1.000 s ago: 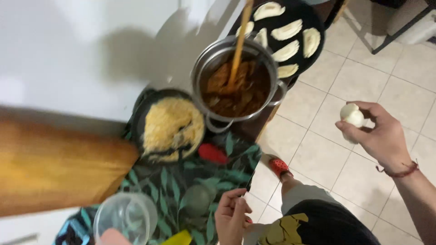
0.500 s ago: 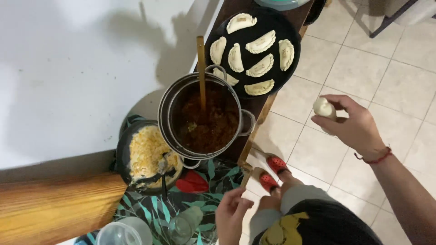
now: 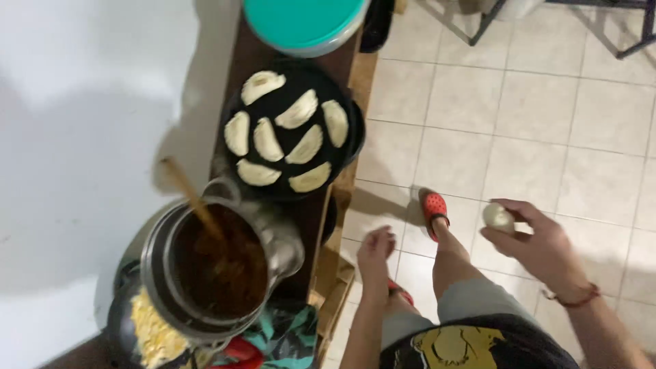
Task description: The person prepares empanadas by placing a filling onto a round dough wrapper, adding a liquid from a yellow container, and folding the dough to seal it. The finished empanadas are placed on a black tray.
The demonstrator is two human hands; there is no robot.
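A small pale ball of dough is held in the right hand, pinched between the thumb and the fingertips, out over the tiled floor and well apart from the table. A thin red band is worn at the wrist of that hand. The left hand is held lower and nearer the table's edge, its fingers loosely curled with nothing seen in them. The 2 hands are kept apart, with a bare knee and a red clog seen between and below them.

On the table, a round dark tray is laid with 7 folded, half-moon pastries arranged in a ring. Beyond the tray, part of a teal lid is seen at the top edge. Nearer, a metal pot of dark brown filling is set just beside the tray, and a wooden spoon is leaned in it. Under the pot's near side, a dark pan of yellow crumbly food is partly covered, and a leaf-patterned cloth is spread beside it.
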